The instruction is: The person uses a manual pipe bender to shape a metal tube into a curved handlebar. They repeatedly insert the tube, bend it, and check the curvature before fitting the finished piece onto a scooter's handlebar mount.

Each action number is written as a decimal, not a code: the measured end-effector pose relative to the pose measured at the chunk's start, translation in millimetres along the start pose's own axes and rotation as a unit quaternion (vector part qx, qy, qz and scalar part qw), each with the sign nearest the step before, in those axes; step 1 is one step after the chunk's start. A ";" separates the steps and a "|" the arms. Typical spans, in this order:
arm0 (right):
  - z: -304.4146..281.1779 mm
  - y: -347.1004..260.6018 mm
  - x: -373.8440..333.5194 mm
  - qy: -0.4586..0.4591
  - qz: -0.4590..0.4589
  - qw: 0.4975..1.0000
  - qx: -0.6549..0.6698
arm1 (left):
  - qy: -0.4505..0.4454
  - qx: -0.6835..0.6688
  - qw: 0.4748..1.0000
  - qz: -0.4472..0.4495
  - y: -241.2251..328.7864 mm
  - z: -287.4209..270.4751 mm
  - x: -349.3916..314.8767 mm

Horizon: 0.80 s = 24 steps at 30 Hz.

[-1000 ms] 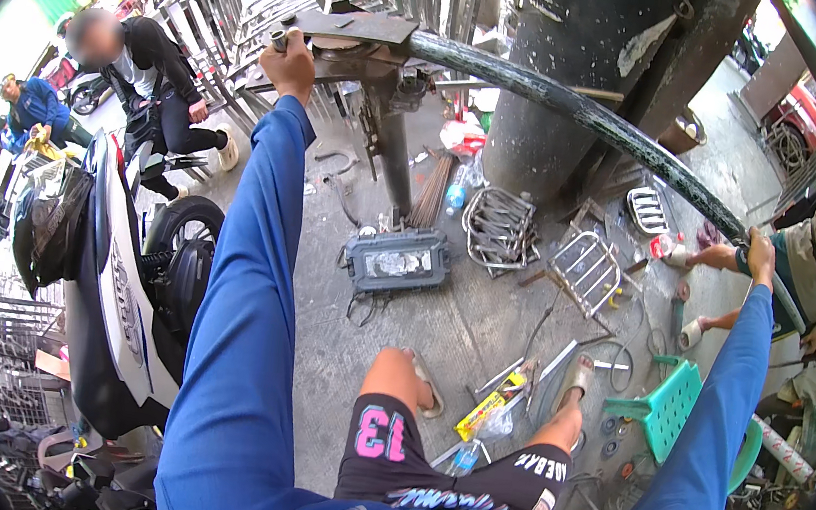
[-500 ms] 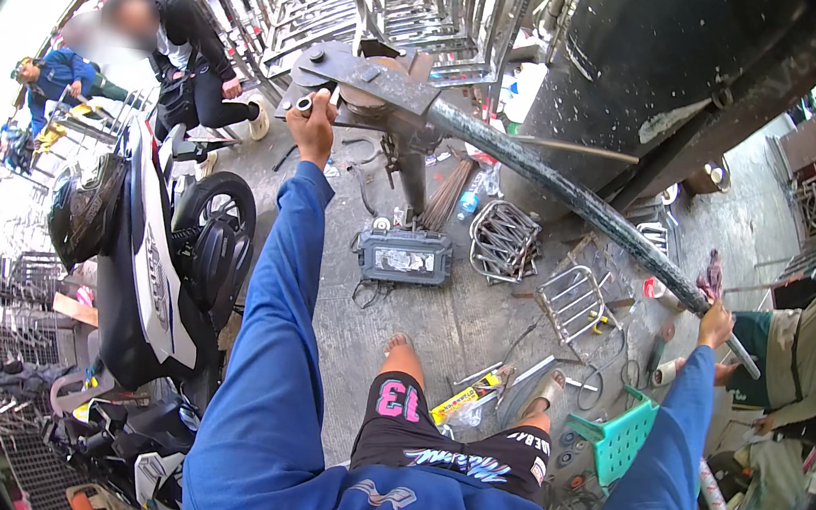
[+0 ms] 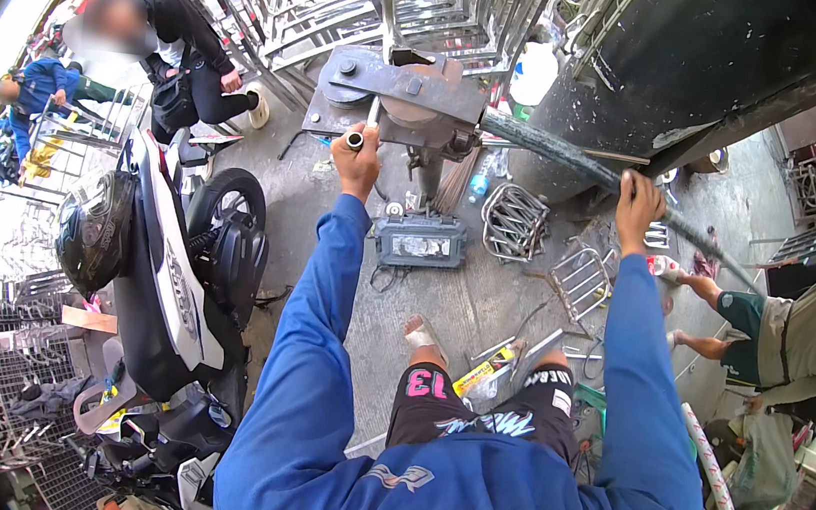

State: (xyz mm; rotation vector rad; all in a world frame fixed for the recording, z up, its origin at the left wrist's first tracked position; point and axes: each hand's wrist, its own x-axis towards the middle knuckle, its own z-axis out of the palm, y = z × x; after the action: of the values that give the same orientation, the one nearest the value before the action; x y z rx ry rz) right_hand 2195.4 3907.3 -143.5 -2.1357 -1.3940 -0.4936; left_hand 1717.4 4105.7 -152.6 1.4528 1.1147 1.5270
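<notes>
In front of me stands a steel tube bender (image 3: 431, 137) with flat plates and round dies on a post. A long dark lever bar (image 3: 561, 152) runs from it to the right. My right hand (image 3: 640, 209) is wrapped round this bar partway along. My left hand (image 3: 356, 161) is closed on a shiny metal tube (image 3: 354, 139) at the bender's near left edge. One open tube end faces up above my fingers, and a bright length reaches in between the plates. How the tube sits in the dies is partly hidden.
A grey toolbox (image 3: 420, 241) and a bundle of bent tubes (image 3: 514, 223) lie on the floor. A motorcycle (image 3: 174, 279) stands left; metal frames (image 3: 356, 7) are stacked behind. A person (image 3: 190, 49) sits at far left, another person (image 3: 791, 339) is at right near the bar's end.
The lever bar has swung away from me. My right hand has gone farther forward and left, gripping nearer the bender. My left hand stays on the tube. The view has shifted slightly.
</notes>
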 end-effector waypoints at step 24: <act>87.1 26.2 106.1 0.098 0.106 0.988 -0.055 | 0.048 -0.156 0.982 -0.092 37.8 -55.6 -51.3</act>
State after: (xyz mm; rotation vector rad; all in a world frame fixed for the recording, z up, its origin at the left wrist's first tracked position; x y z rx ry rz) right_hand 2262.7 4028.9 -158.2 -2.2237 -1.0390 -0.6897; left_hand 1668.4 4039.2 -134.4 1.0463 0.9839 1.5709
